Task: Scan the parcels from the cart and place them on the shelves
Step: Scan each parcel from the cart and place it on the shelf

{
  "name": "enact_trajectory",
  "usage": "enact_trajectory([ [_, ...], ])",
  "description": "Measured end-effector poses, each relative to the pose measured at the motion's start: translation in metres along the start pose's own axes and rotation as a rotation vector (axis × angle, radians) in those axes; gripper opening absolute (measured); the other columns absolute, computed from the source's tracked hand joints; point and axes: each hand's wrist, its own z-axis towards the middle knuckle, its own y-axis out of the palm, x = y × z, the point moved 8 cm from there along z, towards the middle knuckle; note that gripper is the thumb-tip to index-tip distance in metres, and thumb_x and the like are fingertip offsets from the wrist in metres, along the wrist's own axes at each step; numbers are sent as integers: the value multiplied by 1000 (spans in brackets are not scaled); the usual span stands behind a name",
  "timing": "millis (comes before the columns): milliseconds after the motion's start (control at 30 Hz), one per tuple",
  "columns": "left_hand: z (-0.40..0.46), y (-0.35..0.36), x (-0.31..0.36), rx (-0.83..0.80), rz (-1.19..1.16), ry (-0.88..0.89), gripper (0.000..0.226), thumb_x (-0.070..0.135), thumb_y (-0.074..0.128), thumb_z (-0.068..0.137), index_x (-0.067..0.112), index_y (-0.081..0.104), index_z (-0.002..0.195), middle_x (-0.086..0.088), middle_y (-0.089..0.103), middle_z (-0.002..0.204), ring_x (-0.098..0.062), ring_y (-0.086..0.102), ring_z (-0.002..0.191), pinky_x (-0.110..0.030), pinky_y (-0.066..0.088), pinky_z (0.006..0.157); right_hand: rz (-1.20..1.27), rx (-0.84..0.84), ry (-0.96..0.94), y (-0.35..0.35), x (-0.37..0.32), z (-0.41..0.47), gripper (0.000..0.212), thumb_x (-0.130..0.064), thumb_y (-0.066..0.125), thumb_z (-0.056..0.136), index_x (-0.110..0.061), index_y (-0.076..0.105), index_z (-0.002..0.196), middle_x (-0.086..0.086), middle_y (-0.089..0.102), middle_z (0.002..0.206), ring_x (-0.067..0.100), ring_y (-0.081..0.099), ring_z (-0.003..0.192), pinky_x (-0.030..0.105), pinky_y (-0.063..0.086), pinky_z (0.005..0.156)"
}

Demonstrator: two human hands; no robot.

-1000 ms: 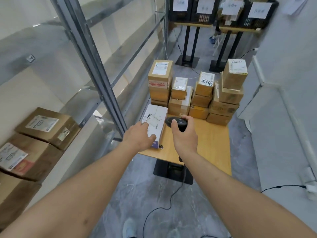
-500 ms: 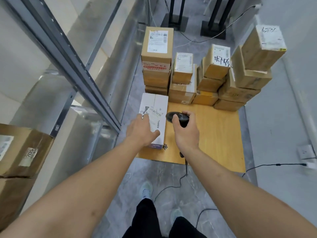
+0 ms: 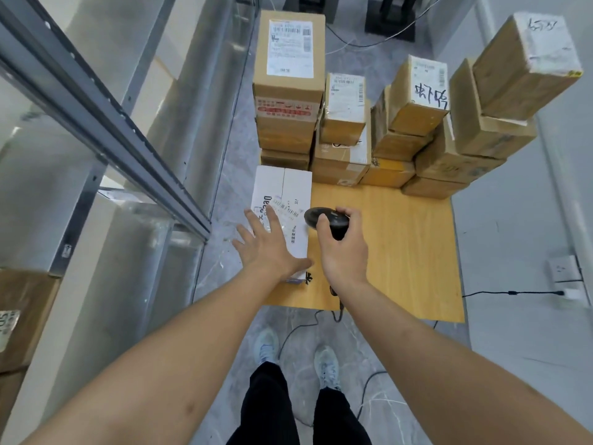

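A white parcel with a barcode label lies flat at the left edge of the wooden cart top. My left hand hovers over its near end with the fingers spread and straight. My right hand grips a black barcode scanner, whose head sits just right of the parcel's label. Several brown cardboard parcels are stacked along the cart's far edge.
A grey metal shelf rack rises on the left, with brown boxes on a lower shelf at the far left. The scanner's cable trails over the floor by my feet. A wall socket is at right.
My left hand has let go of the white parcel's near end and its fingers have spread open. The view has tilted further down; my right hand still holds the scanner beside the label.
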Motion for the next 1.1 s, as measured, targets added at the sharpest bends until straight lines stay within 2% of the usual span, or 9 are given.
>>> enact_trajectory([
  [133, -11, 6, 1, 37, -52, -70, 148, 79, 73, 66, 23, -26, 160, -31, -13, 164, -52, 17, 149, -59, 28, 117, -22, -16, -10, -7, 12, -1, 32, -48, 62, 101, -39, 52, 130, -26, 64, 103, -8, 61, 93, 12, 43, 74],
  [367, -42, 13, -24, 74, -162, -228, 152, 80, 77, 58, 22, -16, 163, -25, 7, 159, -49, 29, 141, -57, 39, 112, -24, -80, -49, -16, 20, -6, 32, -49, 61, 101, -39, 52, 129, -23, 64, 105, 0, 63, 95, 25, 49, 78],
  [567, -79, 30, -44, 85, -205, -335, 152, 85, 72, 60, 19, -17, 163, -23, 12, 156, -45, 34, 136, -54, 42, 109, -16, -207, -102, -2, 20, -23, 30, -48, 62, 101, -39, 51, 127, -25, 63, 101, -7, 60, 89, 17, 45, 71],
  [700, -88, 46, -51, 96, -233, -329, 150, 86, 72, 65, 18, -19, 163, -23, 8, 157, -45, 32, 137, -55, 41, 111, -26, -247, -117, 4, 30, -31, 30, -48, 63, 100, -39, 52, 127, -25, 64, 100, -6, 61, 92, 21, 49, 77],
  [767, -90, 53, -51, 100, -251, -306, 145, 88, 68, 70, 17, -18, 164, -24, 6, 159, -46, 30, 138, -56, 40, 112, -42, -250, -114, 1, 36, -31, 31, -47, 63, 101, -38, 52, 129, -25, 63, 99, -9, 60, 88, 13, 44, 73],
  [867, -94, 53, -55, 155, -330, -275, 126, 77, 64, 85, 14, -12, 165, -22, 13, 159, -45, 33, 138, -54, 41, 111, -44, -243, -110, -5, 41, -32, 30, -43, 62, 103, -34, 52, 129, -24, 62, 96, -17, 60, 76, 4, 41, 61],
  [967, -92, 53, -67, 197, -513, -248, 102, 54, 65, 97, 13, 2, 165, -18, 29, 151, -41, 42, 133, -55, 44, 107, -39, -244, -110, -6, 39, -35, 30, -44, 62, 102, -35, 52, 129, -24, 63, 98, -12, 62, 79, 8, 42, 64],
  [1033, -90, 54, -77, 228, -661, -227, 85, 46, 65, 95, 14, 22, 161, -14, 42, 147, -37, 50, 132, -52, 47, 106, -33, -238, -107, -6, 37, -37, 31, -47, 63, 101, -38, 52, 129, -23, 65, 102, -9, 61, 87, 13, 43, 70],
  [1100, -90, 59, -86, 241, -846, -211, 62, 39, 68, 96, 18, 41, 148, -7, 58, 138, -28, 61, 120, -38, 50, 93, -29, -235, -103, -4, 37, -39, 31, -48, 63, 100, -39, 52, 128, -23, 65, 103, -7, 61, 91, 16, 43, 72],
])
